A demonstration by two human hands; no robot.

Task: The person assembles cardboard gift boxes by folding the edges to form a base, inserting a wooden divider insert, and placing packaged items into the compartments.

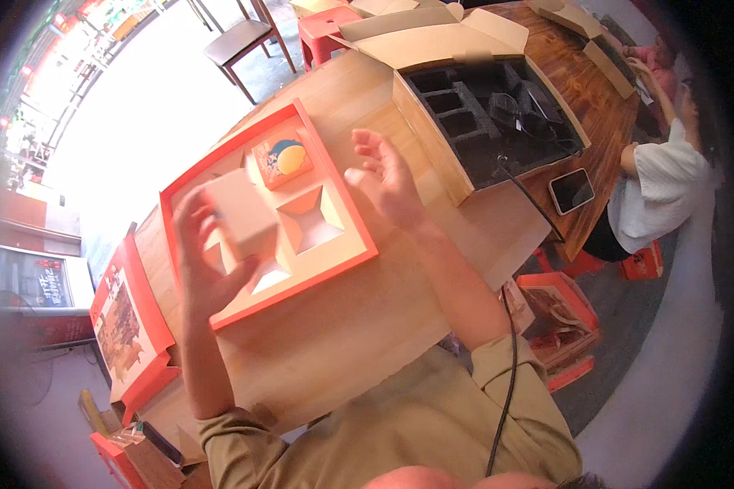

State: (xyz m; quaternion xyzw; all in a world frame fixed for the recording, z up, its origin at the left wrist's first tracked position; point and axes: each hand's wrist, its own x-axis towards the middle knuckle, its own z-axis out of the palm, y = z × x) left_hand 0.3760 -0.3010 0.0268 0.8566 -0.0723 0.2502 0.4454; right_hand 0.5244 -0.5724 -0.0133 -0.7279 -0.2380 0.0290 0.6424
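Note:
A shallow red-rimmed gift box point(302, 287) lies on the table, with a cream insert divided into compartments. In its far right compartment sits a small printed box point(284, 160) with a yellow and blue picture. My left hand point(197, 257) has its thumb and fingers around a small plain tan box point(245, 208), blurred by motion, above the insert's left side. White bottoms show in the near compartments. Just right of the gift box, my right hand point(387, 181) is raised over the table with fingers apart and nothing in it.
A cardboard carton point(432, 155) with black foam and cables stands at the right, near a phone point(572, 191). A printed red lid point(126, 318) is at the left edge. Another person in a white top point(656, 191) is at far right; a chair point(240, 41) and red stool point(322, 37) stand beyond.

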